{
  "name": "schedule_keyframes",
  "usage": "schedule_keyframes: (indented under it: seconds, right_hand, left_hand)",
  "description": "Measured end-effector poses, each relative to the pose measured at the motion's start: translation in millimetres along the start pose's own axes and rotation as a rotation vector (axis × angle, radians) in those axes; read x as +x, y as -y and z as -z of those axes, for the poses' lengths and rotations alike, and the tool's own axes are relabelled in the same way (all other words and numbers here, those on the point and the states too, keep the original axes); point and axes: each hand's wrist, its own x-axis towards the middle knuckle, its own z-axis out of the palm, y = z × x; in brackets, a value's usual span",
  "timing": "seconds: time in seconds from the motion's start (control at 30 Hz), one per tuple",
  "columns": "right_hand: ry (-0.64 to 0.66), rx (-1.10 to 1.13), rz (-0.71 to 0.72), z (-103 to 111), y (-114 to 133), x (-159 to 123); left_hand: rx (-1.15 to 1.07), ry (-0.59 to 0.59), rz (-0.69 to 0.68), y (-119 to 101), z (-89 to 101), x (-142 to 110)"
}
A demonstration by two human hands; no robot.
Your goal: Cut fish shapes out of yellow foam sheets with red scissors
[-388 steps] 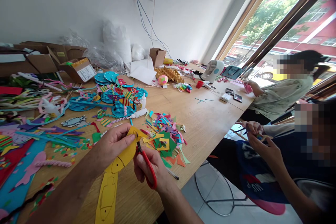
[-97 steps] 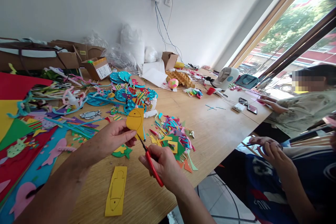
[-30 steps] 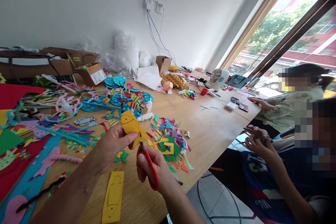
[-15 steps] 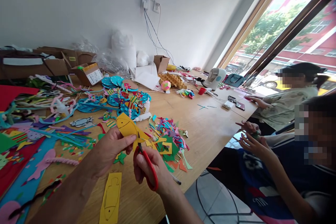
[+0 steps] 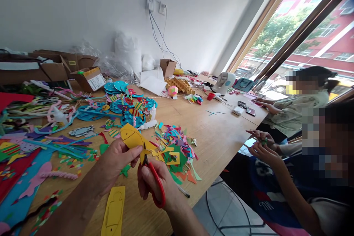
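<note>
Between the thumb and fingers of my left hand [image 5: 117,160] is a yellow fish cutout [image 5: 132,135] with drawn black lines, held up over the table. My right hand [image 5: 155,180] grips red-handled scissors [image 5: 159,191], whose dark blades meet the fish near its tail. Below my hands lies a yellow strip [image 5: 114,210] with another fish outline drawn on it. A heap of coloured scraps [image 5: 177,143] sits just beyond my right hand, with a pen [image 5: 183,190] near the table edge.
Glue bottles [image 5: 152,112] stand and lie beside blue decorated discs [image 5: 132,116]. Coloured pipe cleaners [image 5: 33,103] and sheets crowd the left. Cardboard boxes [image 5: 90,79] line the wall. A white fan [image 5: 224,83] is farther back. Two people sit at the right, one handling a small green thing [image 5: 264,142].
The view has shifted slightly. The scissors have turned a little at the fish's tail, and the yellow fish stays in my left hand.
</note>
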Motion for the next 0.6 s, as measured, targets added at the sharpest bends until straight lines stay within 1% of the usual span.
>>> schedule_keyframes:
  seconds: [0.4,0.6]
  right_hand:
    - [-0.025,0.027,0.041,-1.1,-4.1,1.7]
    - [-0.045,0.04,0.029,-0.6,-4.2,2.6]
  left_hand:
    - [-0.067,-0.015,-0.013,-1.1,-3.4,0.1]
    - [-0.084,-0.037,-0.005,-0.4,-5.2,-0.3]
